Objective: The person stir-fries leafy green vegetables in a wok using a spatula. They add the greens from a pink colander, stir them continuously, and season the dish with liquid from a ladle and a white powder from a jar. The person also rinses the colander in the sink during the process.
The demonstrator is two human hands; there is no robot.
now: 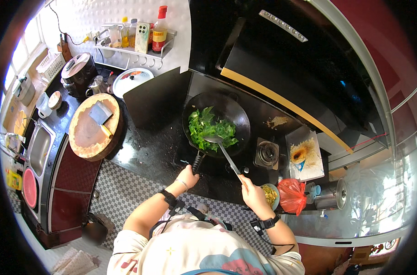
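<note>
A dark wok point(241, 117) stands on the black stove, with chopped leafy greens point(203, 125) lying in its left and lower part. My left hand point(187, 179) is closed around the ribbed wok handle point(197, 162). My right hand point(255, 194) grips the handle end of a long metal spatula point(229, 160), whose blade rests on the greens. Just right of my right hand is a bowl of yellowish food point(270, 196), partly hidden by that hand.
A round chopping board point(81, 137) bears a cleaver point(100, 112) at the left. A dark upright panel point(157, 99) stands left of the wok. Right are a gas burner point(267, 153), a red plastic bag point(292, 196) and a metal pot point(330, 197). A range hood point(280, 68) hangs above.
</note>
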